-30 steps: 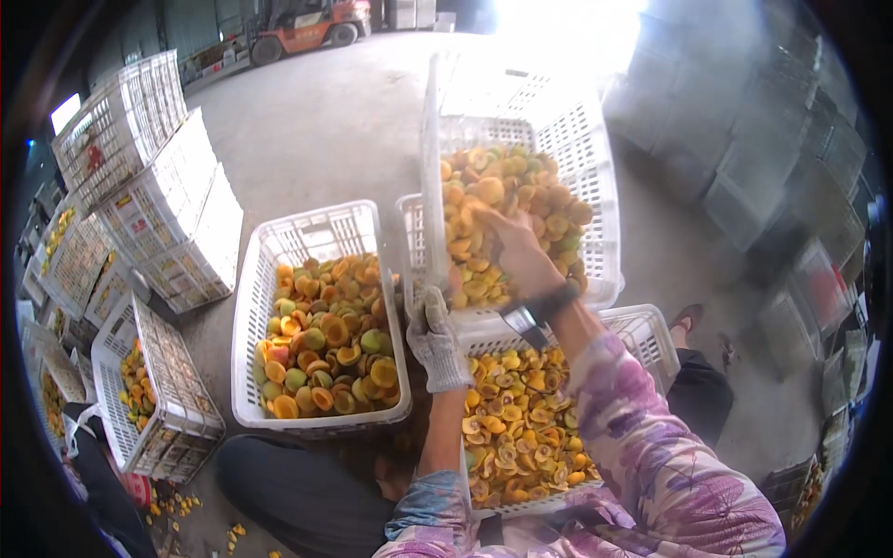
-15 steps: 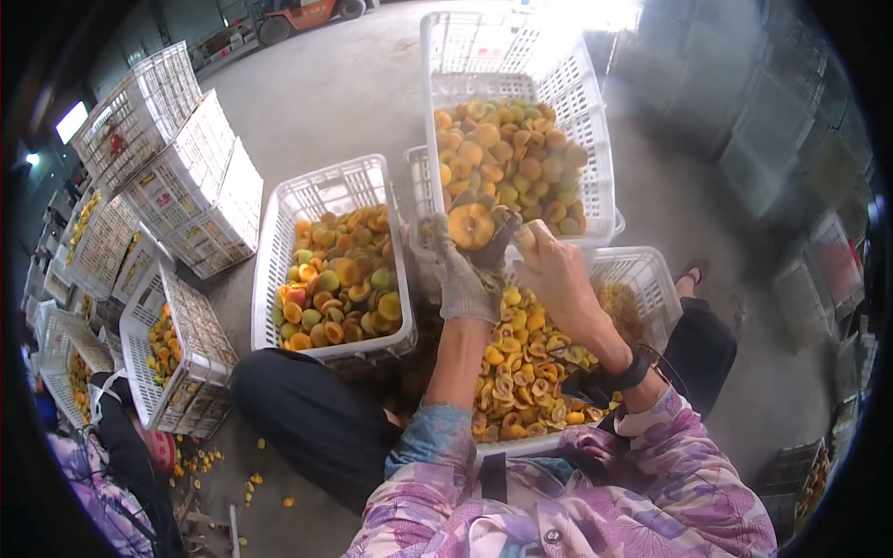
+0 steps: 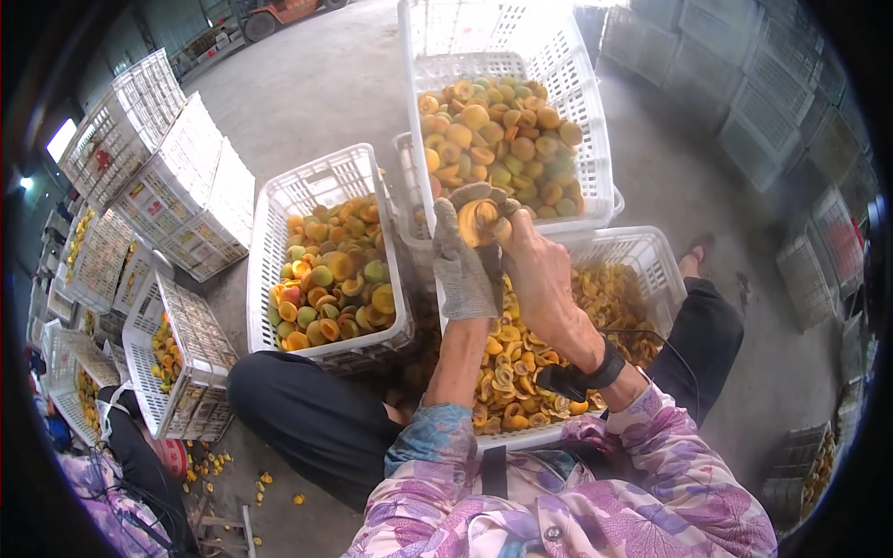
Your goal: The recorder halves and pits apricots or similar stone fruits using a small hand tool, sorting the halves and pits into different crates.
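Above the crates, my left hand (image 3: 463, 265), in a worn grey knit glove, grips a yellow peach half (image 3: 479, 220) with its cut face up. My bare right hand (image 3: 541, 284) is closed right beside it, its fingertips at the fruit. Those fingers wrap a small pale-handled tool, mostly hidden; its working end cannot be made out. Below my hands, a white crate (image 3: 665, 288) holds many small yellow peach pieces (image 3: 507, 372). Behind them, a tilted white crate (image 3: 595, 139) is loaded with peaches, some halved (image 3: 507, 139).
To the left stands a white crate (image 3: 263, 242) of peach halves (image 3: 339, 270). Stacked crates (image 3: 177, 167) rise beyond it. Fruit scraps (image 3: 265, 479) lie on the floor near another person's leg (image 3: 139, 465). More crates (image 3: 763, 112) line the right; a forklift (image 3: 279, 14) is far off.
My right hand has turned and moved in against the peach half, and my left fingers have curled over the fruit. The view has shifted slightly.
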Available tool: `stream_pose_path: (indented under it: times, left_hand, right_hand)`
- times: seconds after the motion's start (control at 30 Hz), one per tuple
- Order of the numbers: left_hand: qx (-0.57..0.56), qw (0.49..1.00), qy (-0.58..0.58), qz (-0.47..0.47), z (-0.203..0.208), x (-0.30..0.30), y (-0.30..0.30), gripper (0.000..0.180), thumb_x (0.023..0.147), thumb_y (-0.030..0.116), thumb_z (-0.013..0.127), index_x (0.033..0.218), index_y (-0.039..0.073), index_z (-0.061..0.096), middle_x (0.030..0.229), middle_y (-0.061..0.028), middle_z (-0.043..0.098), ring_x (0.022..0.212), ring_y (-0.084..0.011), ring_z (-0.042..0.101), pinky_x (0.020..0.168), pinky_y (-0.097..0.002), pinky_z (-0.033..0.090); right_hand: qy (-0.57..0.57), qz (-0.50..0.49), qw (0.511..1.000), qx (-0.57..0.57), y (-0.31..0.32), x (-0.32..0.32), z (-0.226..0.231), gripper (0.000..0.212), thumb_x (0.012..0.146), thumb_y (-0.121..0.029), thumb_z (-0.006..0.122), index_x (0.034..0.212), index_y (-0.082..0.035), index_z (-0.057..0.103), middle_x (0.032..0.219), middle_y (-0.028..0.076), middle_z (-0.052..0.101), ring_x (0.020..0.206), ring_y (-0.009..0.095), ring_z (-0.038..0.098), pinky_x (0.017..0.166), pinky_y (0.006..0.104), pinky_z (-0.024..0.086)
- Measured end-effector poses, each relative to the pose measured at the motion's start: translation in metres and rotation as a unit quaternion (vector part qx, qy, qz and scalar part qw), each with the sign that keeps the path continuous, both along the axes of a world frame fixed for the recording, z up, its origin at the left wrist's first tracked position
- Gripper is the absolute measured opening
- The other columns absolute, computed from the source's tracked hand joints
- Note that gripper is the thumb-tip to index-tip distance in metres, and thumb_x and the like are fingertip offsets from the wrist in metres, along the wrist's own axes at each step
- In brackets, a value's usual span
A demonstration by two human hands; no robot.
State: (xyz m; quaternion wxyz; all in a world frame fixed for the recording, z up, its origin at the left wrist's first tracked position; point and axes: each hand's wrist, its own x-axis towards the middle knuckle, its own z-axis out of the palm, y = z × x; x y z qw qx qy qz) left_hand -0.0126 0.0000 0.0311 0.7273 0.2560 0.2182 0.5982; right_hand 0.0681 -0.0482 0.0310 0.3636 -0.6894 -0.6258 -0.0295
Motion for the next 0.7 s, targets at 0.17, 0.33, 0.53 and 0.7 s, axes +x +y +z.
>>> stream_pose_path:
  times: [0.17,0.33,0.53,0.7]
  left_hand:
    - [0.059,0.998,-0.002,0.021,0.004,-0.005,-0.003,0.046,0.101,0.046,0.044,0.105,0.004,0.061,0.094,-0.0075,0.065,0.084,-0.0180,0.064,0.077,-0.0290,0.052]
    - [0.073,0.997,-0.038,-0.011,-0.008,-0.006,0.006,0.046,0.101,0.046,0.044,0.101,0.003,0.061,0.091,-0.0078,0.065,0.084,-0.0197,0.064,0.077,-0.0310,0.053]
    - [0.049,0.999,-0.017,-0.002,-0.004,-0.007,-0.001,0.047,0.100,0.048,0.046,0.098,0.003,0.062,0.088,-0.0072,0.065,0.084,-0.0199,0.065,0.071,-0.0289,0.053]
    - [0.148,0.951,0.217,0.163,-0.001,0.001,-0.015,0.048,0.100,0.048,0.046,0.097,0.004,0.063,0.089,-0.0078,0.066,0.081,-0.0169,0.064,0.064,-0.0250,0.050]
  right_hand:
    - [0.020,0.015,0.999,-0.045,0.000,-0.002,0.002,0.029,0.082,-0.001,0.062,0.105,0.002,0.044,0.076,0.026,0.061,0.080,0.045,0.060,0.062,0.0500,0.047]
    - [0.055,0.093,0.992,-0.073,-0.003,0.007,0.009,0.023,0.082,-0.001,0.060,0.099,0.003,0.045,0.077,0.027,0.059,0.080,0.047,0.058,0.064,0.0511,0.045]
    - [0.079,0.175,0.976,-0.103,-0.013,0.020,0.013,0.023,0.081,-0.001,0.059,0.098,0.004,0.045,0.079,0.028,0.058,0.083,0.049,0.055,0.069,0.0510,0.042]
    - [0.105,0.228,0.959,-0.128,-0.017,0.031,0.018,0.021,0.079,-0.001,0.059,0.095,0.003,0.046,0.078,0.026,0.058,0.087,0.049,0.053,0.071,0.0497,0.042]
